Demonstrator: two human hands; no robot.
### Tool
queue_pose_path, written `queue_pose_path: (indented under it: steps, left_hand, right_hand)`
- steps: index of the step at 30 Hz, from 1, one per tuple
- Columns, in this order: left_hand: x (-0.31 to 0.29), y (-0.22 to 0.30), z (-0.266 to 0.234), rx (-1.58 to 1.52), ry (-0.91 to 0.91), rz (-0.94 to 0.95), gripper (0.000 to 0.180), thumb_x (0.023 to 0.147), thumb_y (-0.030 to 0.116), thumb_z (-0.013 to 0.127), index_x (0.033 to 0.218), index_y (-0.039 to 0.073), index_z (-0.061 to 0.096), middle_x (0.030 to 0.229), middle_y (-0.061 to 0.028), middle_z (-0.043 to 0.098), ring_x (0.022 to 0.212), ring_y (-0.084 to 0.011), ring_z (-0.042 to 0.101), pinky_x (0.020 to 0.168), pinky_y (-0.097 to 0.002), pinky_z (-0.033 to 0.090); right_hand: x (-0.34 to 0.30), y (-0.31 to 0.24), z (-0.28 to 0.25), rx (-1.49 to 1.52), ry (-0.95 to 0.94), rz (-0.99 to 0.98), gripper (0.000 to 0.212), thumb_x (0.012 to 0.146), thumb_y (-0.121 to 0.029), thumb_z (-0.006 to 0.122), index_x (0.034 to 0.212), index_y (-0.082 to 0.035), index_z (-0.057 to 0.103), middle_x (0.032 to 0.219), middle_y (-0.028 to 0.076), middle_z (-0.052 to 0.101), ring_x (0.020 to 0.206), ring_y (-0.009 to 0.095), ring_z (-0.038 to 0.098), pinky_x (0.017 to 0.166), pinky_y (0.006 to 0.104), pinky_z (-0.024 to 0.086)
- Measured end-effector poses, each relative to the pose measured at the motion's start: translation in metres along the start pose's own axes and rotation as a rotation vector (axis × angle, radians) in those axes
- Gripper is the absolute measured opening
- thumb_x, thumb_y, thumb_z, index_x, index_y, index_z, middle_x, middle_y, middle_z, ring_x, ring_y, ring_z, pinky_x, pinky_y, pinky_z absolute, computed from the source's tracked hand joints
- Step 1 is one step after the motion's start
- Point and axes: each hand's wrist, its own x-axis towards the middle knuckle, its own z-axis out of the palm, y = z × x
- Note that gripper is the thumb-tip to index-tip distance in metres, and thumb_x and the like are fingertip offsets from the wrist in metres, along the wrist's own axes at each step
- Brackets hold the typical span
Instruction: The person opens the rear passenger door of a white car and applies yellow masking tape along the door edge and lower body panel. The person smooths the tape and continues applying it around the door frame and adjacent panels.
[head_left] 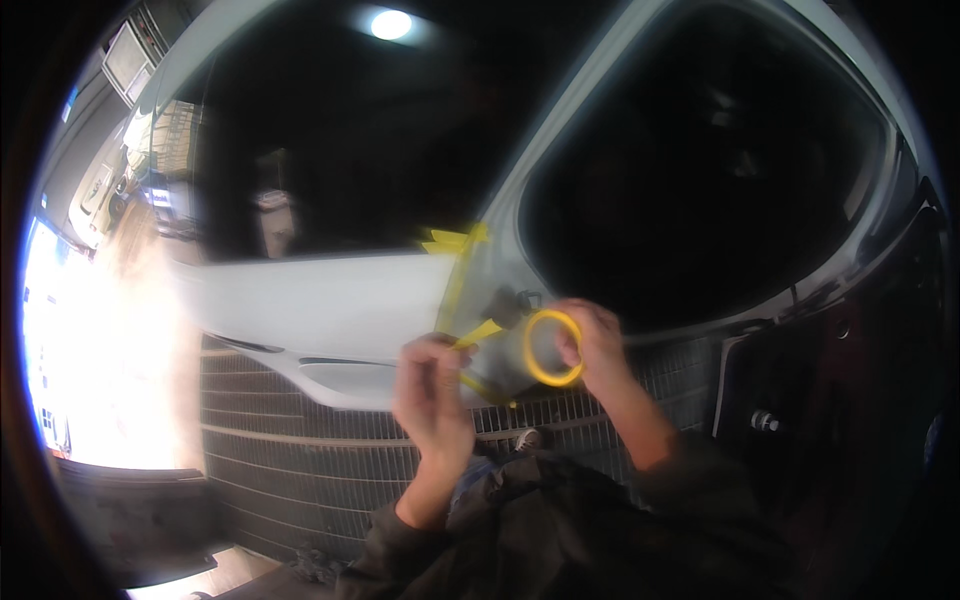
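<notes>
My left hand (432, 395), blurred by motion, pinches a short strip of yellow masking tape (485, 331) in front of a white car's side. In my right hand (598, 345) is a yellow tape roll (529, 350), its ring upright and fingers gripping its right side. Beyond both hands, a line of applied yellow tape (455, 300) runs down the car body, between the white door panel (340, 300) and a duller grey-white area. Loose-looking tape ends (448, 241) stick out at the window's lower corner. A small dark opening (512, 305) shows behind the roll.
Dark glass fills the front window (350, 150) and the rounded rear window (700, 170). Beneath the car lies a grated floor (300, 440), with a shoe (528, 439) on it. A dark panel with a bolt (765, 421) stands at right. Bright light floods the left side.
</notes>
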Motion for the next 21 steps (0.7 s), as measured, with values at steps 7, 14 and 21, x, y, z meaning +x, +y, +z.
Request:
queue_pose_path:
  steps: [7,14,21]
  left_hand:
    - [0.01,-0.031,0.011,-0.442,-0.112,-0.424,0.041,0.112,0.026,0.047,0.15,0.009,0.043,0.109,-0.008,0.063,0.086,-0.0146,0.058,0.08,-0.0315,0.05]
    - [0.019,-0.052,0.014,-0.749,-0.14,-0.596,0.043,0.11,0.018,0.048,0.152,0.02,0.042,0.095,-0.003,0.058,0.068,-0.009,0.046,0.061,-0.0249,0.041]
    - [0.019,-0.056,0.02,-0.613,-0.128,-0.612,0.058,0.109,0.015,0.049,0.163,0.021,0.028,0.095,-0.0034,0.059,0.068,-0.0081,0.048,0.058,-0.0215,0.039]
  right_hand:
    - [-0.012,-0.001,0.043,0.033,-0.205,-0.076,0.062,0.101,-0.021,0.067,0.156,-0.011,0.042,0.103,0.006,0.07,0.071,0.005,0.054,0.06,0.021,0.041]
    - [0.029,-0.017,0.081,0.024,-0.084,-0.054,0.024,0.092,-0.019,0.08,0.112,-0.008,0.072,0.092,-0.005,0.061,0.076,0.005,0.054,0.064,0.0224,0.042]
    - [0.05,-0.012,0.1,-0.083,0.008,-0.323,0.014,0.091,-0.014,0.081,0.094,-0.002,0.075,0.079,-0.003,0.062,0.074,0.006,0.054,0.065,0.022,0.044]
